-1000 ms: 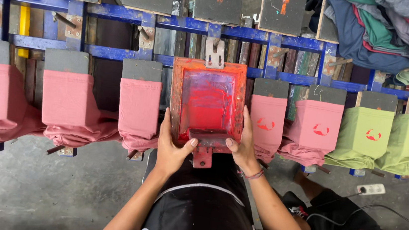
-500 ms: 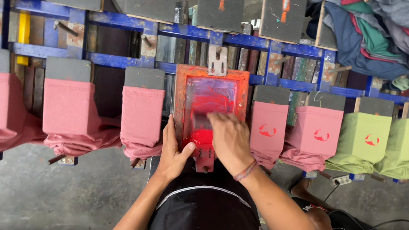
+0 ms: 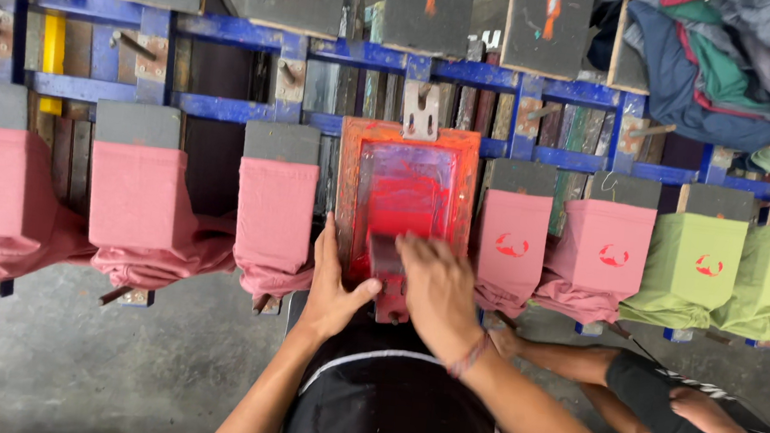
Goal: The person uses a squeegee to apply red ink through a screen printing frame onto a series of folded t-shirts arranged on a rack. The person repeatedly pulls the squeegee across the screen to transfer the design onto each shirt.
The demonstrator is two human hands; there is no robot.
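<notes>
Red ink wet in screen frame [image 3: 406,195]; right hand [image 3: 439,288] fingers grip squeegee [image 3: 385,256], left hand [image 3: 333,287] open, steadying frame. Right-side shirts [image 3: 602,256] printed; pink shirts [image 3: 137,197] left still blank.

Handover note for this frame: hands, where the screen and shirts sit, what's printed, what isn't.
Left hand: flat against the lower left edge of the red screen frame, steadying it.
Right hand: on the squeegee, inside the frame at its near end; motion-blurred.
Frame lies on one platen in the row, red ink spread across its mesh.
Done: the pink shirts and green shirts right of the frame carry a red mark.
Left: the three pink shirts left of the frame show no mark.
Another person's arm lower right.
</notes>
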